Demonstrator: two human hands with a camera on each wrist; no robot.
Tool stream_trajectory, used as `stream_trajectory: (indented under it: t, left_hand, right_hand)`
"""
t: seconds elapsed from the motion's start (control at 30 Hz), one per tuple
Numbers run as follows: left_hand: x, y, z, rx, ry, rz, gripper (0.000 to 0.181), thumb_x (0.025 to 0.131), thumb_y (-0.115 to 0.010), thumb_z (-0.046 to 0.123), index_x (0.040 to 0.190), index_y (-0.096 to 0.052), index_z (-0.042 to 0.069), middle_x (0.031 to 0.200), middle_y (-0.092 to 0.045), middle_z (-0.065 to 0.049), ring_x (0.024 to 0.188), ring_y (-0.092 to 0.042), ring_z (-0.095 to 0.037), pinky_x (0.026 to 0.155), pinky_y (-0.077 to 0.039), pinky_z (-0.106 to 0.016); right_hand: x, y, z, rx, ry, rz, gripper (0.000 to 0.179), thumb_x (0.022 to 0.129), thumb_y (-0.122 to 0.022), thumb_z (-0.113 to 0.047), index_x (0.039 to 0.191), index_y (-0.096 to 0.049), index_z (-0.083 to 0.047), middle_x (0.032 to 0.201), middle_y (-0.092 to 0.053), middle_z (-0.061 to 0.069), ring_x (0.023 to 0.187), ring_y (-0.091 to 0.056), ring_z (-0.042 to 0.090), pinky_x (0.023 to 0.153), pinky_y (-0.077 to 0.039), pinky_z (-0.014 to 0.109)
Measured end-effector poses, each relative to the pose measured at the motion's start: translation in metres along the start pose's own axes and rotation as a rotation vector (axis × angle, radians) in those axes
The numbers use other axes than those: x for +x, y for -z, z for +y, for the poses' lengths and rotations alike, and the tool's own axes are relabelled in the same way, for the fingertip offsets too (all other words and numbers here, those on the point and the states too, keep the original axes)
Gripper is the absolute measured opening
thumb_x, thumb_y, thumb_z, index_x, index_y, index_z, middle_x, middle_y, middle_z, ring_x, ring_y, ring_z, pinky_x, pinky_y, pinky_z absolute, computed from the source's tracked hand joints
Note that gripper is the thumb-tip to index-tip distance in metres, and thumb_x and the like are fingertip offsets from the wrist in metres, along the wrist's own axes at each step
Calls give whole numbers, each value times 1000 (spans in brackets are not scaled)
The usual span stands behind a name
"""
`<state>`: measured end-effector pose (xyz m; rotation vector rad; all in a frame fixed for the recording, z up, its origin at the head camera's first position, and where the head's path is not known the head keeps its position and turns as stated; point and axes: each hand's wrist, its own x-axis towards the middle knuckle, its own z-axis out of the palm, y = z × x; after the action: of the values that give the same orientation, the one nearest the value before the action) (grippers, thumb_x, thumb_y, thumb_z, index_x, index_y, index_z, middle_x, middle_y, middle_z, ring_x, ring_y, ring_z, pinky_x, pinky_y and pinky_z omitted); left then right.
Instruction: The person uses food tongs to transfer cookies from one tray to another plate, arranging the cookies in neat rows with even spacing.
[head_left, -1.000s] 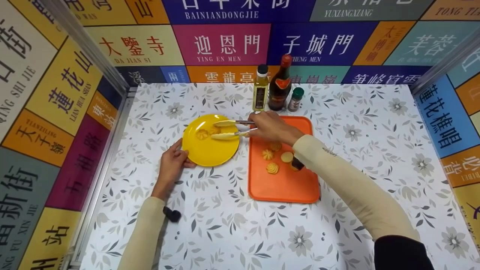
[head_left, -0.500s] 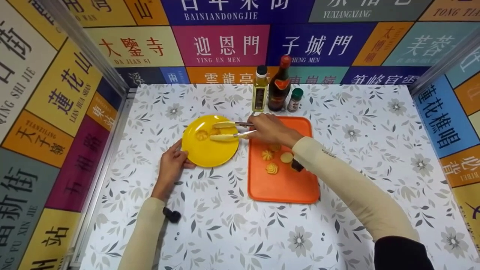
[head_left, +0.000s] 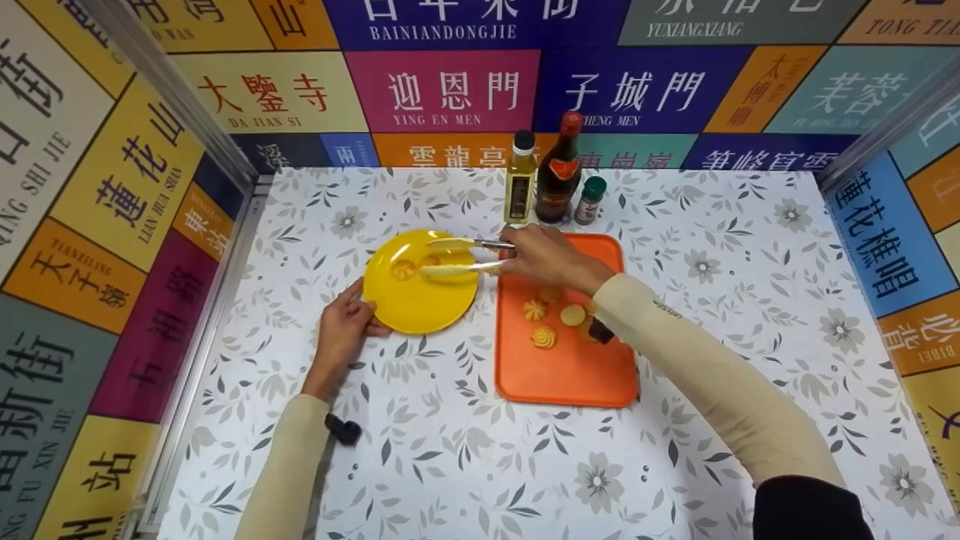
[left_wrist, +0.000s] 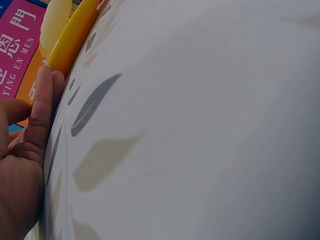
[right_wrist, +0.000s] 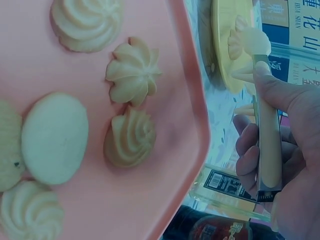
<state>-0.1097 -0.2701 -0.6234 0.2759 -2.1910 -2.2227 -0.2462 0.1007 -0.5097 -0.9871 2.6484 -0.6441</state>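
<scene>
In the head view, my right hand (head_left: pixel 551 255) grips metal tongs (head_left: pixel 495 244) with pale yellow tips, held over the yellow plate (head_left: pixel 420 311). The tips stand apart above the plate's right half, by a piped butter cookie (head_left: pixel 433 262) partly hidden by them. A second cookie (head_left: pixel 403 270) lies to its left. The right wrist view shows thumb and fingers wrapped round the tongs (right_wrist: pixel 269 135). My left hand (head_left: pixel 346 319) touches the plate's lower left rim; in the left wrist view, a straight finger (left_wrist: pixel 41 95) meets the plate's edge (left_wrist: pixel 75 37).
Right of the plate is an orange tray (head_left: pixel 566 379) with several cookies (head_left: pixel 544 337), some piped, some flat and round. Behind it stand an oil bottle (head_left: pixel 520 184), a dark red-capped bottle (head_left: pixel 559 180) and a green-capped shaker (head_left: pixel 590 201). Printed panels wall in the table.
The tongs have spread slightly over the plate, and my right hand and sleeve have shifted a little to the right. My left hand stays at the plate's rim.
</scene>
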Motion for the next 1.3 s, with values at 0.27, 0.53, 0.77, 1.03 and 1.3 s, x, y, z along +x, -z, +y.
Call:
stream_trajectory:
  t: [0.27,0.53,0.77,1.03,1.3]
  left_hand:
    - [0,-1,1,3,12,6,59,112,-62,4,168,-44,5,87,-72,-21,68,-79,-26,70,-71,-38]
    - [1,0,0,10,28,7,59,112,-62,7,168,-43,6,92,-73,-23,71,-79,-27,72,-71,-39]
    - [0,-1,0,-1,26,12,59,112,-63,6,168,-45,5,91,-74,-22,69,-79,-27,71,-71,-40]
    - [-1,0,1,28,32,13,60,112,-62,8,169,-43,6,92,-74,-23,71,-80,-29,72,-71,-39]
    - [0,1,2,69,45,17,58,113,-61,11,169,-45,10,91,-73,-23,71,-80,-30,73,-71,-39]
  right_hand:
    - [-9,2,10,58,-24,-2,54,101,-82,-44,141,-72,-8,105,-76,5,90,-68,22,78,-59,41]
    - [-20,8,16,70,-47,5,56,102,-80,-46,144,-71,-11,101,-76,4,84,-67,22,77,-61,43]
    - [-31,13,20,116,-64,-16,54,103,-80,-41,145,-71,-9,93,-74,4,74,-63,22,72,-57,38]
    - [-44,17,22,98,-118,6,52,101,-83,-39,139,-72,-5,98,-76,6,77,-66,23,73,-60,40]
    - [-57,16,31,138,-131,11,34,102,-81,-36,123,-73,-11,94,-70,3,77,-62,24,71,-56,38]
